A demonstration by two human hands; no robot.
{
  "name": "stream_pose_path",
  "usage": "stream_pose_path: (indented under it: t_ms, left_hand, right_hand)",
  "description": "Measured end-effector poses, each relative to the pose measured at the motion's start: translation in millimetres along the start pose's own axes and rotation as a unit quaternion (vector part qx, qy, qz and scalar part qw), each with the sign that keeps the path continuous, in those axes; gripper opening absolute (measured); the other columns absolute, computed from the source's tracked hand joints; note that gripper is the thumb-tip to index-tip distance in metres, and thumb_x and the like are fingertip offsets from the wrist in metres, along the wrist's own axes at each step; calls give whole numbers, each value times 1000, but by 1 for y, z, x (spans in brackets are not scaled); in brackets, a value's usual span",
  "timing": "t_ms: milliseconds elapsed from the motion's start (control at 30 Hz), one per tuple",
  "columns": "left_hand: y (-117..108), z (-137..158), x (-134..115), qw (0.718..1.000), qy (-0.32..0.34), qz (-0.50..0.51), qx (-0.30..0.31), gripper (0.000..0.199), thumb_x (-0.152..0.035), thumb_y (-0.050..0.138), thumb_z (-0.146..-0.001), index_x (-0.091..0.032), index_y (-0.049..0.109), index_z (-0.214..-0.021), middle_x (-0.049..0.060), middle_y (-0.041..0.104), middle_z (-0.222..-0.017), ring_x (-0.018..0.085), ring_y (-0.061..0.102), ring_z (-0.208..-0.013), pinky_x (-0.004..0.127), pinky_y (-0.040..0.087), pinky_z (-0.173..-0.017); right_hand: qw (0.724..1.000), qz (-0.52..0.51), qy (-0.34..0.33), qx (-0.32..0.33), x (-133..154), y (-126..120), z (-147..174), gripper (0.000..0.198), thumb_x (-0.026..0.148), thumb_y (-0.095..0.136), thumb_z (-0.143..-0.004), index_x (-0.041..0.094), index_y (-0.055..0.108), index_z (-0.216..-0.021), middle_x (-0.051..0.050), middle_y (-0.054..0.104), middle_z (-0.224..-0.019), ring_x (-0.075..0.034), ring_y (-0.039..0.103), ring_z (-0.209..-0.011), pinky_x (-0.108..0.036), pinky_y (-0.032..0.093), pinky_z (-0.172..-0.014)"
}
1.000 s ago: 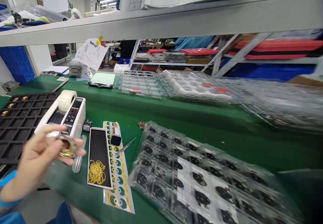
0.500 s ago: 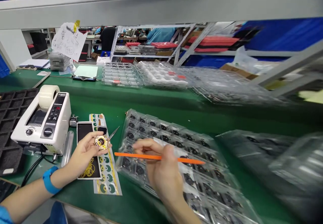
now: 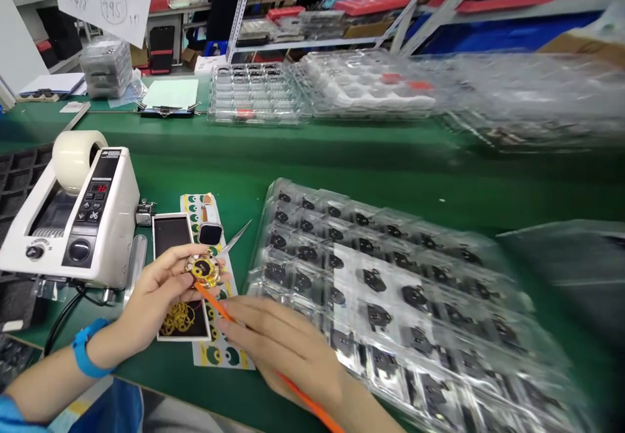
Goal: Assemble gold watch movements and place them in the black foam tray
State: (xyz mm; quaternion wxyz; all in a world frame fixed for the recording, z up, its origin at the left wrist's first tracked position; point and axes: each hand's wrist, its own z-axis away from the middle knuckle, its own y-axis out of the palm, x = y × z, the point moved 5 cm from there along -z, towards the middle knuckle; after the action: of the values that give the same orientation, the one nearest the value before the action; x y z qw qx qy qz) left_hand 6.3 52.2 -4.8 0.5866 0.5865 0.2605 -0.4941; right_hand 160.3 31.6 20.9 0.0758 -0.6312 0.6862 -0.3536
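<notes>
My left hand [image 3: 153, 299] pinches a round gold-coloured part [image 3: 202, 269] with a yellow ring on its face. In my right hand [image 3: 293, 348] is a thin orange stick [image 3: 213, 300], its tip at the part's lower left edge; I cannot tell whether it touches. Beneath my left hand lies a white-rimmed black box [image 3: 157, 241] with tangled yellow scraps [image 3: 178, 319] in it. A sheet of green, yellow and white stickers [image 3: 213, 353] runs beside the box. On the sheet rests a smartwatch [image 3: 211, 234], with the pointed metal blade [image 3: 237, 236] of a tool nearby.
A white tape dispenser [image 3: 105, 221] stands at the left, beside a small metal counter [image 3: 145, 212]. Clear plastic trays with black parts [image 3: 374, 280] cover the table right of my hands. More clear trays [image 3: 256, 97] and a clipboard [image 3: 170, 94] lie on the raised back ledge.
My right hand has moved left and turned the orange stick, bringing its tip to the round part. My left hand still holds the part. The view has tilted down and come closer.
</notes>
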Motion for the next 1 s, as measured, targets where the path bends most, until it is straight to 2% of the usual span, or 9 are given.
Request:
stream_pose_path:
  t_ms: [67, 133, 300, 400, 500, 667, 767, 900, 1000]
  left_hand:
    - [-1, -1, 0, 1000, -7, 6, -6, 29, -25, 60, -88, -27, 65, -117, 3, 74, -105, 23, 69, -106, 35, 56, -93]
    - [-1, -2, 1, 1000, -10, 9, -7, 29, -24, 61, -88, -27, 65, -116, 3, 73, -106, 22, 68, -106, 33, 56, -93]
    - [7, 0, 6, 1000, -26, -7, 3, 33, -31, 65, -87, -26, 62, -119, 4, 73, -104, 22, 67, -106, 35, 55, -94]
    - [12, 1, 9, 999, -36, -17, 10, 35, -33, 66, -87, -25, 61, -121, 5, 72, -105, 22, 66, -107, 35, 54, -95]
    - [13, 0, 11, 999, -34, -9, 1, 35, -32, 67, -86, -24, 62, -119, 4, 73, -98, 21, 67, -103, 35, 54, -94]
    - [6, -4, 15, 998, -46, -3, -30, 28, -22, 66, -84, -23, 66, -112, 4, 73, -102, 18, 68, -98, 28, 56, -87]
    - [3, -6, 15, 997, -52, 3, -50, 27, -17, 65, -83, -22, 69, -109, 2, 73, -97, 14, 68, -92, 22, 57, -80]
    - [4, -8, 12, 996, -62, 13, -61, 21, -17, 69, -78, -18, 70, -99, 1, 73, -81, 13, 70, -78, 21, 59, -70]
    - [7, -9, 10, 996, -62, -3, -60, 20, -15, 75, -73, -16, 66, -91, 0, 72, -76, 12, 71, -66, 18, 58, -59]
  right_hand:
    - [997, 47, -42, 34, 3, 1, 2, 28, 8, 35, -98, 10, 63, -105, -13, 75, -91, -23, 71, -90, -33, 61, -76]
    - [997, 60, -29, 30, 3, -3, 3, 26, 11, 38, -98, 11, 62, -108, -12, 76, -90, -22, 72, -88, -32, 62, -75]
    - [988, 59, 127, -61, -3, -14, 3, 26, 11, 53, -93, 24, 61, -114, -4, 76, -85, -18, 73, -75, -28, 62, -68]
    - [977, 65, 157, -125, -4, -13, 2, 24, 6, 55, -91, 21, 62, -109, -6, 75, -83, -17, 73, -73, -27, 62, -68]
    - [982, 81, 123, -121, -4, -6, 0, 21, 4, 56, -90, 15, 62, -106, -9, 75, -85, -18, 72, -77, -28, 62, -70]
    - [984, 174, -6, -42, 1, 8, 1, 17, 2, 50, -91, 4, 63, -102, -17, 75, -87, -24, 73, -84, -34, 63, -73]
    - [980, 197, -36, -17, 3, 10, 2, 23, 2, 43, -93, 4, 65, -100, -17, 75, -89, -25, 73, -84, -35, 63, -73]
    - [990, 78, 73, -90, -4, -4, 4, 23, 7, 48, -94, 15, 66, -106, -11, 74, -90, -20, 70, -82, -32, 60, -70]
    - [958, -83, 208, -179, -19, -14, 12, 26, 17, 46, -98, 23, 68, -110, -6, 72, -89, -19, 67, -79, -33, 55, -66]
